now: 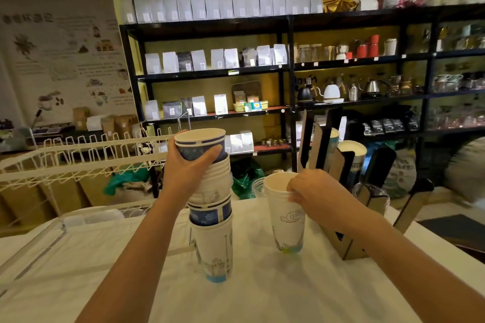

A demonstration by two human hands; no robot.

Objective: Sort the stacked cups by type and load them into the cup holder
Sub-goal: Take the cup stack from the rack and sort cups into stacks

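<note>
A tall mixed stack of paper cups (214, 241) stands on the white table, with white and dark blue cups nested together. My left hand (189, 165) grips the dark blue cups (200, 145) at the top of that stack. To the right stands a shorter stack of white cups (287, 220) with a cloud drawing. My right hand (309, 189) pinches its rim at the right side. The brown slotted cup holder (341, 165) stands behind and right of my right hand, with white cups (353, 151) lying in its slots.
A white wire rack (78, 157) runs along the left. The white cloth-covered table (262, 291) lies under both stacks. A clear plastic cup (258, 186) stands behind the white stack. Black shelves (288, 71) with bags and kettles fill the background.
</note>
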